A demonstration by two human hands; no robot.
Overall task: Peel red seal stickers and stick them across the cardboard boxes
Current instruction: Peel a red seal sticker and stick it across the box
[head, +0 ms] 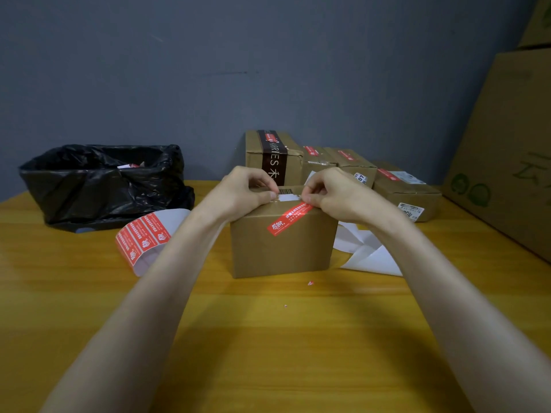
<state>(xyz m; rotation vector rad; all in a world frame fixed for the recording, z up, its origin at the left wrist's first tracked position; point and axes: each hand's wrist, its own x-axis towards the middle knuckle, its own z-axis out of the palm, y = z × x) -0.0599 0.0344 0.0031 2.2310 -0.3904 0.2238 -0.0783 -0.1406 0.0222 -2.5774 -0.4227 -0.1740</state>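
A small cardboard box (pixel 280 251) stands in the middle of the yellow table. A red seal sticker (pixel 288 219) runs slanted from its top edge down onto its front face. My left hand (pixel 247 190) rests on the box's top left, thumb pressed near a white barcode label (pixel 286 197). My right hand (pixel 331 192) presses the upper end of the red sticker at the top edge, fingers curled. A curled strip of red seal stickers (pixel 140 239) on white backing lies left of the box.
A black rubbish bag (pixel 98 186) sits at the back left. Several sealed cardboard boxes (pixel 337 165) stand behind the small box. Large cartons (pixel 507 144) lean at the right. Empty white backing paper (pixel 366 248) lies right of the box.
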